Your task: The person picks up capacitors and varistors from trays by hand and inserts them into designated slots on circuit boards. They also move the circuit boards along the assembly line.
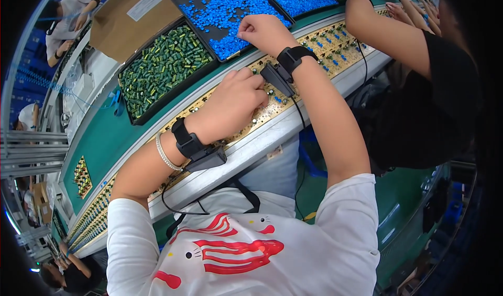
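Left hand [238, 99] curled knuckles-up, fingertips pressed on tan circuit board [230, 133] at centre; anything pinched: cannot tell. Right hand [264, 31] at 12 o'clock, loosely fisted over edge of tray of blue components [225, 8]; contents hidden. Tray of green capacitors [162, 68] at 10 o'clock.

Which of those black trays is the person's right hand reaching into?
The nearer tray of blue parts, right of the tray of green parts. The right hand rests at its front edge, while a second blue tray lies farther right, untouched.
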